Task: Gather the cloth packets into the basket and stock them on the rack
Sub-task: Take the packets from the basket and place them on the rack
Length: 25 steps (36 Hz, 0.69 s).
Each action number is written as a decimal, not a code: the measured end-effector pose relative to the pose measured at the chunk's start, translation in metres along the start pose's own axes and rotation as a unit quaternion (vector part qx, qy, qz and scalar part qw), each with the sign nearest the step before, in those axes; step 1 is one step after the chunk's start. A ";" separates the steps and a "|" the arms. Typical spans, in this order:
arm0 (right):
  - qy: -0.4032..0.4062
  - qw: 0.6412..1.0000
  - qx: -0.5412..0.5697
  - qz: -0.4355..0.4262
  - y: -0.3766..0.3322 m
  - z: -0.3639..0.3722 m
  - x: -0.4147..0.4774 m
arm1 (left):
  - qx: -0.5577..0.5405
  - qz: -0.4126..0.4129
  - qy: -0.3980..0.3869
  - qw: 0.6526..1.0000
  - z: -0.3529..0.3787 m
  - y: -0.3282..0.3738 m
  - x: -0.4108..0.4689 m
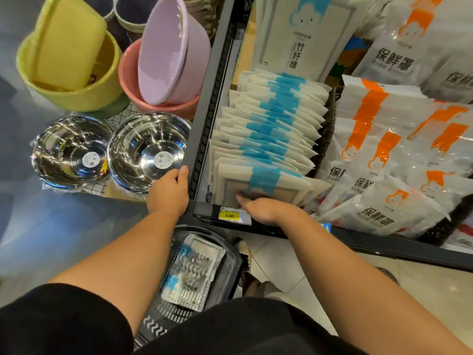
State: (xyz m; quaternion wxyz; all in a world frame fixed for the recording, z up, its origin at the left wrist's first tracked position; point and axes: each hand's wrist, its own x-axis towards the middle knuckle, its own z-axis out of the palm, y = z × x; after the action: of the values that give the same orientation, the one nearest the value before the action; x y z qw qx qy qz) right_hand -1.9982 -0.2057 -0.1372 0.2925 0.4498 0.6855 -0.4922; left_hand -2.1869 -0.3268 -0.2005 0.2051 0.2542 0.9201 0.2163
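Cloth packets [268, 139] stand filed in a row just beyond the right hand [263, 208], whose blurred fingers [247, 197] lie against the front packet [258, 185] at its lower edge (pinching or only pressing, I cannot tell). Beside it, the left hand [169, 190] sits at the rack post [204, 124], thumb against it and fingers hidden. A few packets [194, 272] lie in the basket [234, 267] below, between the forearms. Best, I judge, to square the front one upright before fetching another.

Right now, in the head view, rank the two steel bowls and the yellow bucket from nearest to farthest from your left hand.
1. The steel bowl beside the rack post: just ahead of the left hand.
2. The second steel bowl: further left.
3. The yellow bucket: behind that bowl, far left.
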 end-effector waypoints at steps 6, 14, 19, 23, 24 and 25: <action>-0.082 0.996 0.026 0.005 0.000 -0.004 0.027 | 0.013 -0.013 -0.007 1.000 0.000 -0.001 0.001; -0.072 0.997 -0.014 0.011 0.000 -0.053 0.041 | 0.033 -0.030 -0.017 0.999 0.000 -0.001 0.003; -0.078 0.997 0.002 -0.009 0.012 -0.032 0.033 | 0.037 -0.046 -0.023 0.998 -0.002 0.004 0.001; -0.180 0.983 -0.031 -0.009 0.011 -0.030 0.019 | 0.040 -0.053 -0.021 0.998 -0.003 0.006 0.001; -0.184 0.982 -0.047 -0.017 0.011 -0.028 0.018 | 0.041 -0.056 -0.022 0.997 -0.004 0.007 0.000; -0.188 0.980 -0.068 -0.023 0.010 -0.028 0.014 | 0.040 -0.058 -0.023 0.997 -0.004 0.007 0.000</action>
State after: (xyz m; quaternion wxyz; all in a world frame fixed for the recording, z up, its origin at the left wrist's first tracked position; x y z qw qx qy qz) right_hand -1.9940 -0.1740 -0.1441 0.4343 0.3125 0.6606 -0.5266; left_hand -2.1865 -0.3225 -0.1934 0.2278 0.2135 0.9363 0.1610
